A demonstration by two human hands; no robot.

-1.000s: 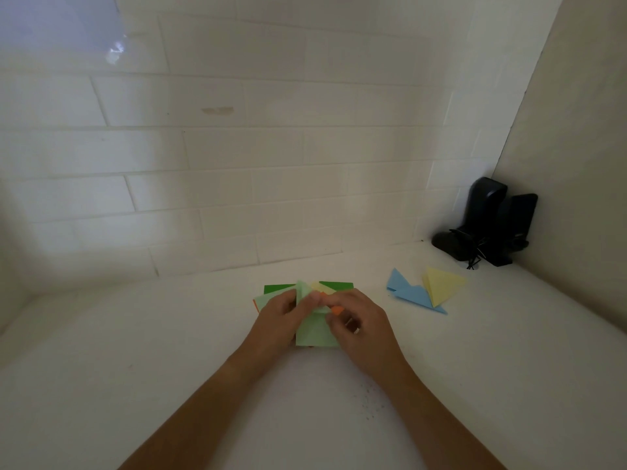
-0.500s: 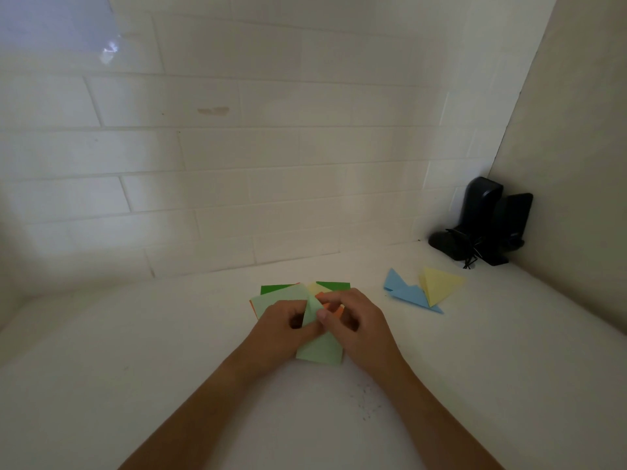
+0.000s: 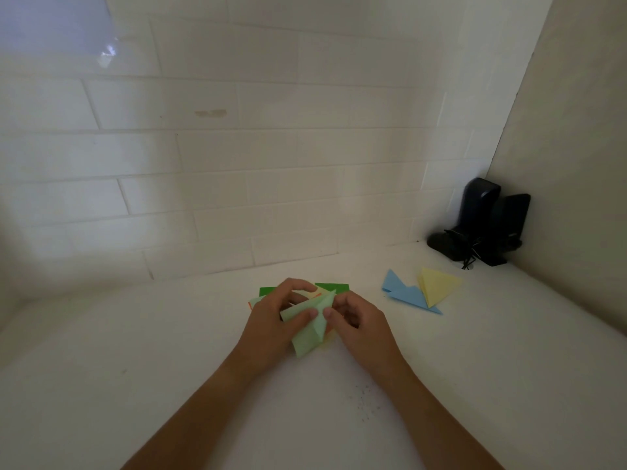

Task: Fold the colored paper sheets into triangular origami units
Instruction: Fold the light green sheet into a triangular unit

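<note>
White counter [image 3: 135, 368] — paper stack [image 3: 334, 287], folded units [image 3: 412, 295], perhaps speakers [image 3: 481, 225].

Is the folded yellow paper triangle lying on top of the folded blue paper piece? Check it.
Yes: the folded yellow paper triangle overlaps and covers part of the folded blue paper piece on the white counter.

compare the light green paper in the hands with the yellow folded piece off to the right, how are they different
The light green paper is pinched by the left hand and the right hand and is only partly folded; the yellow piece lies untouched as a finished triangle. The green paper is held over the stack of sheets; the yellow piece rests partly on a blue folded piece. Both are pale paper with sharp creases.
</note>
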